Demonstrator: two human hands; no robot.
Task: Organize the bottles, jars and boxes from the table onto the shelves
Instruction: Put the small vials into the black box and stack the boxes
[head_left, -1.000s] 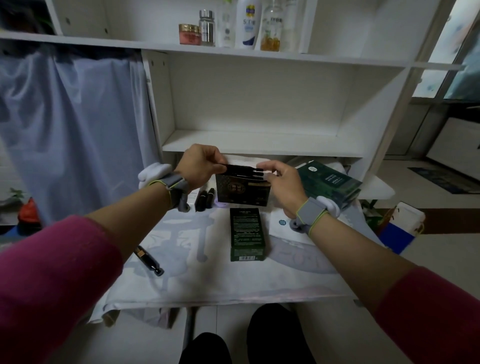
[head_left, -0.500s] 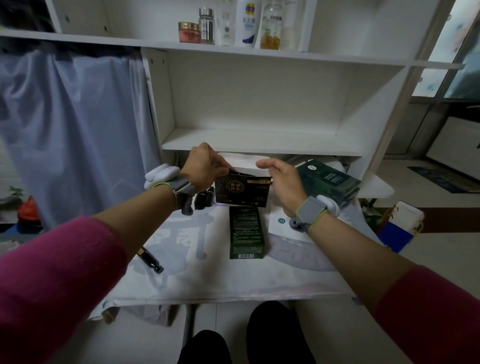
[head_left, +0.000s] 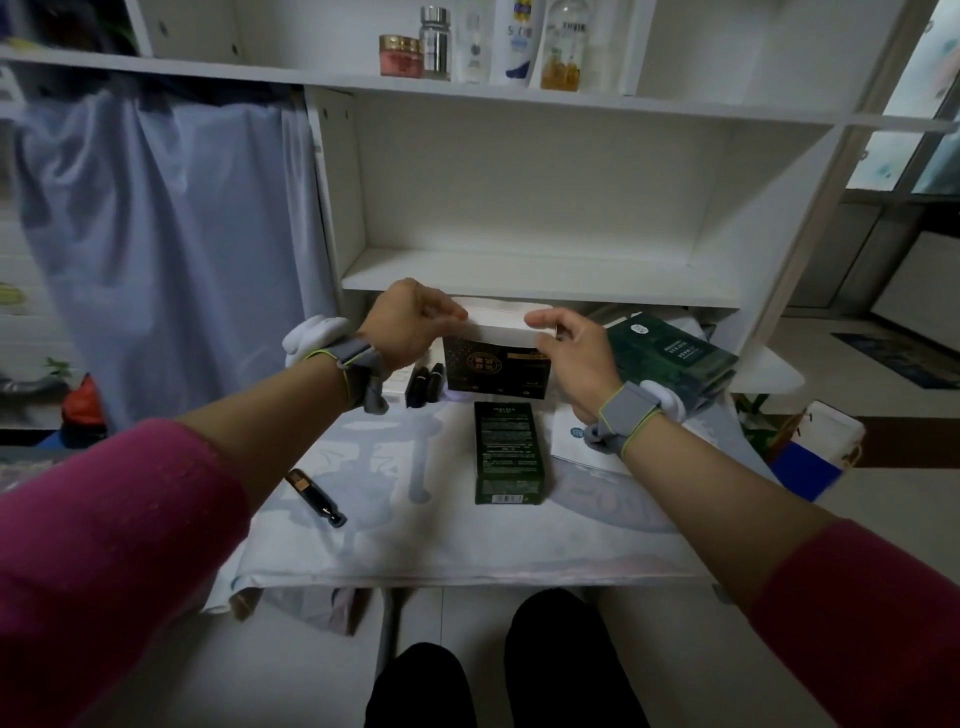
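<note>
Both hands hold one thing. The left hand (head_left: 410, 322) pinches the top left corner, with curled fingers, and the right hand (head_left: 571, 348) pinches the top right corner of a black cardboard box with gold print and a white top (head_left: 496, 366). This box is in the middle of the frame, at the back of the counter with the pale cloth (head_left: 415, 535), just under the front edge of the lower white shelf (head_left: 519, 283). I cannot tell if its bottom touches the counter. The step now looks like lifting the box up onto that shelf. To do it well, keep the box flat and level, with both hands pulling up the same way. Bring it a bit toward the body first, so the top does not bump the shelf edge. Then lift it over the edge and slide it back. Watch the small black tubes (head_left: 423, 384) just left of the box, and the stack of dark green boxes (head_left: 670, 353) to the right, so they are not knocked. A flat dark green box (head_left: 509, 452) lies in front, near the middle, and waits its turn.
</note>
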